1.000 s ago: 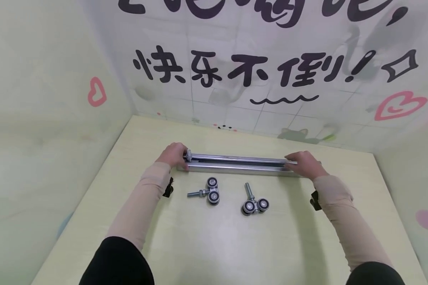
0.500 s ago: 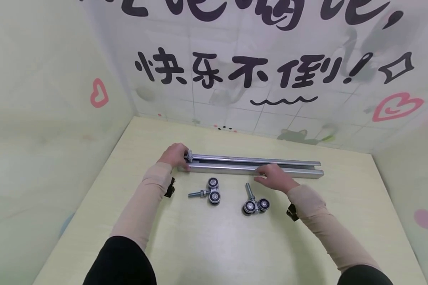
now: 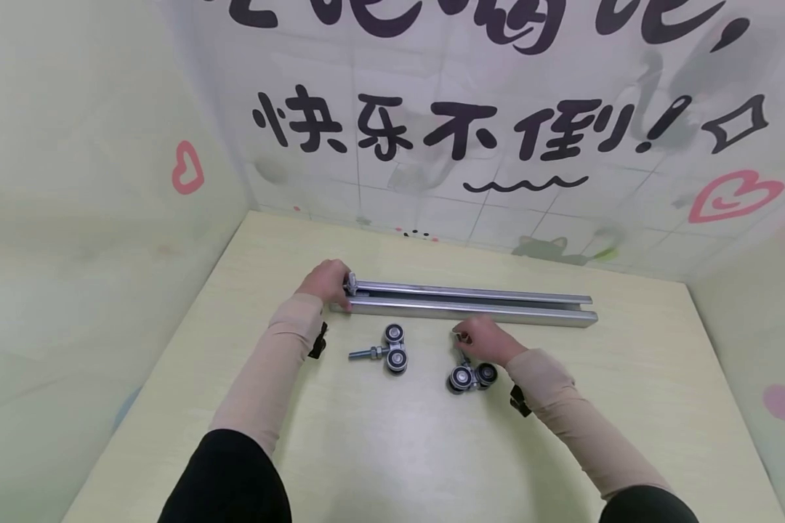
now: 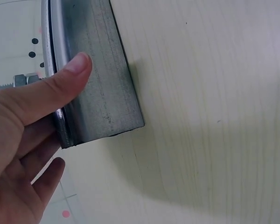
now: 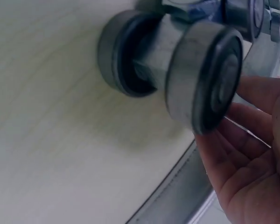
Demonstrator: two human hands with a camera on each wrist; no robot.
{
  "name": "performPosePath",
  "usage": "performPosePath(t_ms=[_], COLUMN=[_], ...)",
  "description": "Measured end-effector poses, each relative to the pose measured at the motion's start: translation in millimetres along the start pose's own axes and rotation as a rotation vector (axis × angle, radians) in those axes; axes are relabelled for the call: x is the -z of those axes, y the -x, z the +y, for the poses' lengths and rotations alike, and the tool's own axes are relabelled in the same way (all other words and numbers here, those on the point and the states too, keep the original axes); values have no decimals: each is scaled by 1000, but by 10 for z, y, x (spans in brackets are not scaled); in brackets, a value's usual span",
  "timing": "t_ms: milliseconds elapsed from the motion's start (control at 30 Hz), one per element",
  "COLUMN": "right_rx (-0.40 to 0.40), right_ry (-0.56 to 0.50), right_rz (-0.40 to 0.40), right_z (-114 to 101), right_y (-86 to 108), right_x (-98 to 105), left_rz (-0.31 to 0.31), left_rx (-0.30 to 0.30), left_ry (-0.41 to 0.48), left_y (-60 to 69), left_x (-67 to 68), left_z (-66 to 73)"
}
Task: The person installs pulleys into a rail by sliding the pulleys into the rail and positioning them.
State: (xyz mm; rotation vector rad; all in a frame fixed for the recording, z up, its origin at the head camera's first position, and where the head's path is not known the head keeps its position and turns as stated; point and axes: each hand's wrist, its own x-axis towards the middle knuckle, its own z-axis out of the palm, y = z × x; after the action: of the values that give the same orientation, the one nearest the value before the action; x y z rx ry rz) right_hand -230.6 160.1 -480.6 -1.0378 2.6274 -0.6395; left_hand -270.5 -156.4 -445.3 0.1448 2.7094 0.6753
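Note:
My left hand (image 3: 327, 282) grips the left end of a metal channel rail (image 3: 464, 309) with a slot along its top. In the left wrist view the thumb of that hand (image 4: 42, 100) lies along the rail's side wall (image 4: 100, 79). A threaded bolt with nuts (image 4: 25, 80) stands out of the slot there; whatever it joins inside is hidden. My right hand (image 3: 487, 339) pinches the bolt of a roller trolley (image 3: 472, 376). Its wheels (image 5: 200, 79) fill the upper middle of the right wrist view. A second roller trolley (image 3: 395, 350) lies to the left, its bolt pointing left.
The pale wooden table (image 3: 392, 443) meets a printed back wall (image 3: 419, 203). Side walls (image 3: 105, 240) rise at left and right. The rail lies across the table behind the two trolleys.
My right hand has left the rail's right end and come left and nearer, down to the right trolley's bolt. The left hand stays on the rail.

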Motion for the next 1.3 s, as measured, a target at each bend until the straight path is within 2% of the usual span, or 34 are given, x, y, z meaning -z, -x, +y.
performPosePath(t_ms=[100,267,433,900,1300], right_rx=[-16,-107,-160,-200,-173], right_ry=[-3,-44,-62,-67,-108], right_rz=[9,21,50,154,254], right_z=[-2,-21,-43,-158,-256], right_y=[-2,3,-6,78,221], right_x=[-43,-89,-123,-87,-28], left_rz=[-2,1,6,0,-5], left_rx=[-3,-6,-5,-16,-17], left_ry=[6,5,-5,-13,-8], left_y=[-13,-22,-31,-14,27], left_x=[-15,-34,-37,-20,20], left_z=[1,-1,-13,-16,12])
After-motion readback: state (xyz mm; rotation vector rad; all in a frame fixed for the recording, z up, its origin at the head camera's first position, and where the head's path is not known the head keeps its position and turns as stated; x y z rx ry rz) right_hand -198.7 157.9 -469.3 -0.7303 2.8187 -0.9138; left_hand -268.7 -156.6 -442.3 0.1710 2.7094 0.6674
